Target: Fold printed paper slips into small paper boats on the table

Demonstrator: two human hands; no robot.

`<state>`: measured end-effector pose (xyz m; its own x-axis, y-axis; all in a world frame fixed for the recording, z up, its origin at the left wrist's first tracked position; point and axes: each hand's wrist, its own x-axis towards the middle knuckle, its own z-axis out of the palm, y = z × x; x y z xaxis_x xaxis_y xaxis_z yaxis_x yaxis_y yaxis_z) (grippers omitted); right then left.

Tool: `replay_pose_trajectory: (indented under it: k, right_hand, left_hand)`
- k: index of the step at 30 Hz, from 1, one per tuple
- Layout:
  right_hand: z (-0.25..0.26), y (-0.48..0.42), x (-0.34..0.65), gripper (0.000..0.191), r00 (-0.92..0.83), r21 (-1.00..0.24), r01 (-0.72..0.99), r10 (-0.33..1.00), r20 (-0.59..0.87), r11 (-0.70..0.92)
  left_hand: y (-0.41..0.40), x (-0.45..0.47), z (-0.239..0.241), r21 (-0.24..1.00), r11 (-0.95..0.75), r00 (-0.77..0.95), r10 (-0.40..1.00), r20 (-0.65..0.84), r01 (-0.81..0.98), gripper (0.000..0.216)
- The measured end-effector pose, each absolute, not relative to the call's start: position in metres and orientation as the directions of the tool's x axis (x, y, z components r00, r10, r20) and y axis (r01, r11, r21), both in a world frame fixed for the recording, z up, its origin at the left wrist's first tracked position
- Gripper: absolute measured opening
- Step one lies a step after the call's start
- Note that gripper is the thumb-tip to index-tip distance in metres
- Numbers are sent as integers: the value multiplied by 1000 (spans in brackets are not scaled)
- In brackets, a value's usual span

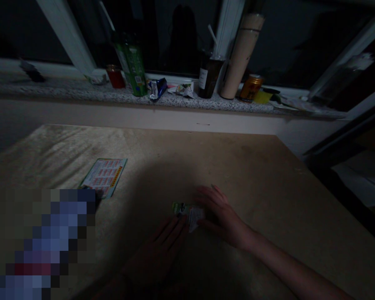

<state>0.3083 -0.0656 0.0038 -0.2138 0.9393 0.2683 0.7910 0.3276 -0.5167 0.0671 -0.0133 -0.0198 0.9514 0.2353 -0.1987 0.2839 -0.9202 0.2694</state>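
The person's left hand (162, 243) lies in dark shadow at the lower middle of the frame, palm down, its fingers stretched out and close together, with their tips at the lower left edge of a small green-and-white packet (196, 216). The thumb cannot be made out, so whether that hand pinches the packet cannot be told. The packet lies on the tabletop (253, 175) just below the centre of the frame, between the two hands, its printed white part facing up. The right hand (223, 214) reaches in from the lower right; its fingers extend toward the upper left beyond the packet, the thumb standing apart from them near the packet's right edge, though contact there is unclear. Left of centre, well apart from both hands, a printed card (104, 177) with rows of red marks lies on the tabletop. Across the top of the frame a speckled stone sill (175, 101) runs below dark windows (181, 33). On it, from left to right, stand a red jar (115, 78), a tall green container (133, 68), a blue-and-silver wrapper (158, 88), a dark cup (211, 77) with a white label and a straw, a tilted-looking pale flask (242, 56) and an orange-gold can (251, 88).
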Motion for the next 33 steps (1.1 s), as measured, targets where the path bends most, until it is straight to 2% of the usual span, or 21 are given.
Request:
replay_pose_trajectory:
  k: [2,6,8,14,18,23,29,33]
  right_hand:
    - [3,-63,306,43,-198,-470,824,938,284,317]
    - [1,-56,302,48,-209,-380,877,946,246,293]
    - [-2,-52,299,51,-198,-338,903,954,227,267]
    - [-9,-47,294,52,-157,-256,947,974,161,195]
    - [-10,-46,293,53,-151,-228,956,977,153,184]
    - [-10,-46,293,55,-151,-218,959,979,137,179]
    - [-12,-45,293,56,-140,-224,960,982,128,166]
    - [-12,-44,292,57,-130,-231,961,985,111,153]
  left_hand:
    - [-14,67,-20,262,-923,953,238,-189,282,75]
    - [-13,67,-18,296,-921,965,223,-136,254,91]
    - [-13,68,-16,307,-917,966,222,-135,254,90]
    - [-13,71,-2,333,-891,939,227,-258,307,88]
    - [-15,73,10,337,-877,929,264,-258,343,85]
    - [-15,75,14,346,-875,927,246,-283,338,87]
    - [-12,78,13,302,-895,916,225,-332,329,83]
    - [-13,74,13,295,-899,925,237,-297,325,81]
